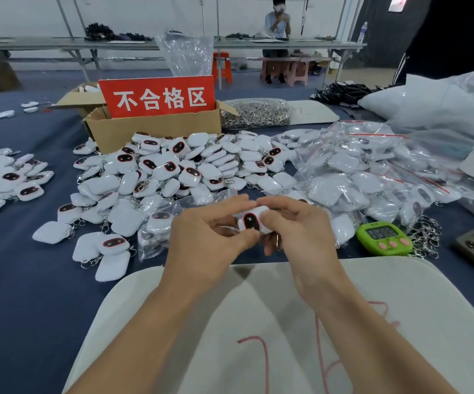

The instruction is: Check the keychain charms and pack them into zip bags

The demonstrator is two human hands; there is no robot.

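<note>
Inspecting charm (249, 221), pinched between left hand (210, 240) and right hand (301, 231), fingers curled round it, face upward, long axis pointing away.

Glossy white keychain charm (251, 221) with a shiny black face, smooth like moulded plastic. Clear, crinkled, shiny plastic zip bags (358, 166). Matt brown cardboard box (156, 130). Bright metal key rings (255, 115) in a heap. Glossy green plastic timer (383, 237). Matt dark blue cloth table cover (17, 294). Matt off-white pad (272, 308).
</note>
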